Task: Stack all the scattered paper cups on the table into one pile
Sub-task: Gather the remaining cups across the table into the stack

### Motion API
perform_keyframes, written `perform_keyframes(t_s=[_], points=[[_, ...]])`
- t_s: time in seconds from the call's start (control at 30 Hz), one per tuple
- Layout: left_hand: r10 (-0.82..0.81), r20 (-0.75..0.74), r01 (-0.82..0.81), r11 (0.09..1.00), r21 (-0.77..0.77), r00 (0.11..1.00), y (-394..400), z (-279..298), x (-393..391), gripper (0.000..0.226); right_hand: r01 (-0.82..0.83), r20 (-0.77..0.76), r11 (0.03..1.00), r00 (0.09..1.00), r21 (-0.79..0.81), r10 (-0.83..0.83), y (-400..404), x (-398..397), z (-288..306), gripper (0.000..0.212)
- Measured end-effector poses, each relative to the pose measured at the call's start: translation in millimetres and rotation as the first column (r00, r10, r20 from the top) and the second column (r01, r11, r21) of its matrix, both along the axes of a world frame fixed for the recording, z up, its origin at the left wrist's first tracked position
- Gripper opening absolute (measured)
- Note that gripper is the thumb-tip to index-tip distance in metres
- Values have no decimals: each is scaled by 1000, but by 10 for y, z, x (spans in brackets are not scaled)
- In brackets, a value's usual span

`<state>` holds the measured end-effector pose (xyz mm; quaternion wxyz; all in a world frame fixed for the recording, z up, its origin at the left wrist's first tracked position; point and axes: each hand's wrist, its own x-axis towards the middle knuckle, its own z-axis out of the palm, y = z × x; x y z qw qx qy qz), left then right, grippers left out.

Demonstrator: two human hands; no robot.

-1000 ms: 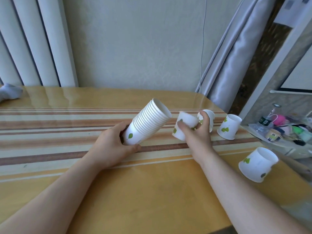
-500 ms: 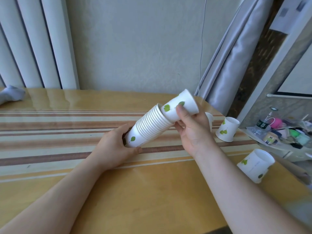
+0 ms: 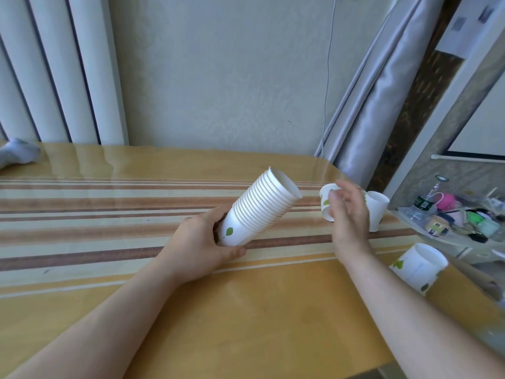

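Observation:
My left hand (image 3: 202, 247) grips the bottom end of a tilted pile of nested white paper cups (image 3: 262, 206) with green leaf prints, its mouth pointing up and right above the striped table (image 3: 109, 214). My right hand (image 3: 348, 214) is to the right of the pile, fingers apart, right against a loose cup (image 3: 325, 199) that it partly hides. Just behind my right hand stands a second loose cup (image 3: 378, 210). A third cup (image 3: 418, 265) lies tilted at the table's right edge.
A grey sock (image 3: 17, 153) lies at the table's far left. A low shelf with a bottle and small colourful items (image 3: 451, 217) stands beyond the right edge. Curtains and a wall are close behind the table.
My right hand lifted a cup, slid it into the mouth of the pile, let go and moved right to another loose cup. My left hand kept hold of the pile.

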<state>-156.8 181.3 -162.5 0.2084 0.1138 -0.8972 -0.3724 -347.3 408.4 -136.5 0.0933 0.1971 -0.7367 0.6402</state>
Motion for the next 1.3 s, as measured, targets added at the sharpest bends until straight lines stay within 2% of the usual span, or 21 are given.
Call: perform_keyframes(t_s=[0.07,0.17,0.23,0.33,0.4,0.47,0.5,0.57,0.63,0.7,0.77,0.83,0.9,0.97,1.0,1.03,1.07,1.1,1.17,1.2,1.3], points=[[-15,-1,15,1000,-3,1000,33,-9,-27,76,197,-77,967,979,163,-187,56,-289,-1,63],[-6,-1,6,1000,3,1000,24,-14,-41,76,239,-98,842,971,484,-219,-25,-599,-21,57],[1,2,-1,1000,28,1000,4,-25,-37,72,212,-57,800,974,561,-218,-126,-687,-66,52],[-10,6,10,999,37,1000,-1,-31,-27,66,229,2,796,961,560,-278,-218,-719,-111,52],[-14,11,14,999,38,1000,-4,-34,-26,67,164,58,817,971,553,-234,-241,-706,-73,72],[-9,16,8,999,54,1000,-15,-46,-33,69,11,162,835,980,550,-119,-251,-660,10,105],[-5,20,4,998,63,1000,-18,-48,-34,70,-51,190,817,979,574,-73,-258,-653,52,116],[3,26,-4,997,71,1000,-31,-56,-42,68,-119,199,740,980,662,-21,-267,-647,125,121],[6,30,-8,997,77,1000,-41,-59,-48,65,-161,193,635,981,756,18,-293,-635,174,117],[10,34,-12,997,74,999,-48,-66,-45,62,-162,164,517,986,841,41,-309,-578,204,101],[10,36,-12,997,72,999,-55,-75,-43,61,-99,81,479,995,872,59,-313,-523,204,81],[6,35,-8,997,71,999,-63,-78,-48,62,-31,18,579,999,815,28,-287,-461,163,69],[2,33,-5,998,68,999,-64,-72,-51,63,10,28,756,999,654,-37,-250,-351,47,63],[1,28,-3,997,73,1000,-50,-63,-51,64,-6,185,950,981,314,-55,-223,-231,-75,59],[2,26,-4,998,70,1000,-46,-62,-51,64,-27,322,998,947,50,10,-226,-176,-76,56],[5,25,-7,998,67,1000,-44,-65,-51,63,-35,447,974,884,-224,135,-237,-135,-38,50],[8,26,-9,998,65,1000,-47,-68,-50,62,-22,516,897,812,-441,274,-251,-107,28,41],[8,29,-10,998,65,1000,-46,-71,-48,61,-13,526,818,759,-576,382,-250,-78,117,33],[8,32,-11,997,70,999,-42,-73,-49,59,-35,478,721,726,-692,494,-240,-29,294,26],[9,32,-11,998,69,999,-38,-73,-48,58,-71,440,695,727,-715,527,-249,11,388,30],[15,32,-17,998,54,999,-34,-62,-41,60,-219,342,708,756,-672,558,-319,116,539,68]])
